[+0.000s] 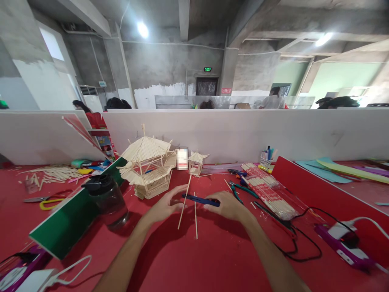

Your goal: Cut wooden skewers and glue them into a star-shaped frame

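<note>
A: We have the red tabletop (212,259), with the stick pavilion (148,166) beyond our left hand (165,207).

B: Both hands, including the right hand (226,205), grasp the blue tool (200,199) over two loose sticks (190,209). Judged step: cutting to length; next, align the blade squarely.

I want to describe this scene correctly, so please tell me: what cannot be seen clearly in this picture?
- Head view: whether the right hand closes on the blue tool; its fingers cover the tool's end.
- Left hand: the grip on the thin stick is too small to judge.
- White box by the stick pavilion: its label is blurred.
- People behind the white partition: only their heads show.
</note>
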Action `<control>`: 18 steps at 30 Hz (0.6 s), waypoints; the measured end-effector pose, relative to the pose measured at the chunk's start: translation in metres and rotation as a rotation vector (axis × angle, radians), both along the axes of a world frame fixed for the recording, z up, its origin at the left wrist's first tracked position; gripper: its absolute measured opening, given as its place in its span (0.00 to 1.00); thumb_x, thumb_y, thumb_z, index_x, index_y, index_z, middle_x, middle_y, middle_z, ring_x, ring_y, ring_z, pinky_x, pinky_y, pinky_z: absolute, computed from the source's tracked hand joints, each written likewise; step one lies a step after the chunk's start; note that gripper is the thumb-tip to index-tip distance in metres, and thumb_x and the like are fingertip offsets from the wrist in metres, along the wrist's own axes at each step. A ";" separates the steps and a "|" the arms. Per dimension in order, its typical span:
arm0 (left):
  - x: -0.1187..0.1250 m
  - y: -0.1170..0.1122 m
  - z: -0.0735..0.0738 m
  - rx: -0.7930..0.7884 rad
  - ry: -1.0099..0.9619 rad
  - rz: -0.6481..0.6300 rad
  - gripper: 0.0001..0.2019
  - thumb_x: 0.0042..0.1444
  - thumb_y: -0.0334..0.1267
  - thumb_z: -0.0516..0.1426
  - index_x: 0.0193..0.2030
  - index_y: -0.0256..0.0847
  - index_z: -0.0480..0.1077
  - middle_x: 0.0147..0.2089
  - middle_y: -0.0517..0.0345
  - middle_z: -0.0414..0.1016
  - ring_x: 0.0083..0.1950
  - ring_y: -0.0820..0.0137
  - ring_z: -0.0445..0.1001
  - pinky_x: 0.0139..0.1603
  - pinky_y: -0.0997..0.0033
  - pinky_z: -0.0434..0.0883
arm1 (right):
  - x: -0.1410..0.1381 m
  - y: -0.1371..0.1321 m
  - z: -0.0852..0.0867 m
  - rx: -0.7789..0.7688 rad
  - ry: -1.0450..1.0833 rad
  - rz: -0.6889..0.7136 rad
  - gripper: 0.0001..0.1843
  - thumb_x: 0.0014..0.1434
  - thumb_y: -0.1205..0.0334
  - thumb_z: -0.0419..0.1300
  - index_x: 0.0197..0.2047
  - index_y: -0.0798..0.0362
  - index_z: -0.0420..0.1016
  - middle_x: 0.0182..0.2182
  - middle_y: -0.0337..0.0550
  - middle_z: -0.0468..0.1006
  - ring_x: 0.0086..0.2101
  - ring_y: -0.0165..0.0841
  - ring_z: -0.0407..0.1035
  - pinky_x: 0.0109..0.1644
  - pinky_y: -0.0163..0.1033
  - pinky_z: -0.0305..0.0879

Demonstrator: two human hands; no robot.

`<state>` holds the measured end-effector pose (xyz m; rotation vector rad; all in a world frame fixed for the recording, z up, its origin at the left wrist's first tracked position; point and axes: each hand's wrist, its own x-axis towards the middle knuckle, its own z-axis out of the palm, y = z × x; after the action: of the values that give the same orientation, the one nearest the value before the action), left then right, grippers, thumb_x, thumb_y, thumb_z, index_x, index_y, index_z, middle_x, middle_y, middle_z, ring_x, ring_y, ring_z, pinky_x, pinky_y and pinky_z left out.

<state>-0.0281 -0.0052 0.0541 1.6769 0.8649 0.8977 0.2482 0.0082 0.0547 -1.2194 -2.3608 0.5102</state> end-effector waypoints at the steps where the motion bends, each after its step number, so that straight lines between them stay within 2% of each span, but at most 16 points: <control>1: 0.001 0.000 0.000 -0.008 0.006 -0.012 0.30 0.54 0.44 0.64 0.64 0.51 0.64 0.68 0.47 0.61 0.51 0.59 0.75 0.52 0.56 0.74 | -0.001 0.000 -0.001 0.005 -0.007 0.006 0.20 0.60 0.44 0.57 0.43 0.46 0.83 0.39 0.43 0.84 0.37 0.40 0.75 0.40 0.39 0.62; 4: 0.003 0.001 -0.002 -0.061 -0.011 -0.033 0.30 0.53 0.42 0.65 0.63 0.48 0.65 0.63 0.44 0.68 0.45 0.61 0.78 0.50 0.56 0.74 | -0.004 -0.001 -0.001 -0.003 -0.019 0.029 0.18 0.60 0.45 0.58 0.41 0.46 0.83 0.36 0.42 0.84 0.35 0.39 0.75 0.38 0.38 0.61; 7: 0.004 0.001 -0.004 -0.118 -0.039 -0.033 0.31 0.53 0.41 0.65 0.63 0.46 0.65 0.61 0.41 0.68 0.41 0.63 0.80 0.46 0.58 0.75 | -0.006 -0.002 0.000 -0.014 -0.021 0.035 0.18 0.60 0.46 0.58 0.41 0.47 0.83 0.36 0.42 0.84 0.34 0.38 0.74 0.38 0.38 0.60; 12: 0.004 -0.001 -0.003 -0.149 -0.071 -0.046 0.30 0.54 0.43 0.65 0.63 0.47 0.64 0.63 0.42 0.67 0.41 0.65 0.80 0.45 0.61 0.76 | -0.007 -0.005 0.001 -0.005 -0.017 0.057 0.19 0.60 0.46 0.57 0.46 0.45 0.82 0.40 0.43 0.84 0.38 0.40 0.75 0.41 0.38 0.62; 18: 0.004 -0.002 -0.001 -0.166 -0.075 -0.059 0.30 0.54 0.43 0.65 0.63 0.47 0.64 0.65 0.41 0.65 0.41 0.65 0.80 0.44 0.62 0.76 | -0.008 -0.006 0.003 0.007 -0.025 0.052 0.17 0.60 0.47 0.57 0.44 0.45 0.82 0.38 0.42 0.84 0.36 0.39 0.75 0.39 0.37 0.61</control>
<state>-0.0240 -0.0068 0.0527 1.5082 0.8121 0.8204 0.2400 0.0023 0.0574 -1.1702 -2.4186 0.5059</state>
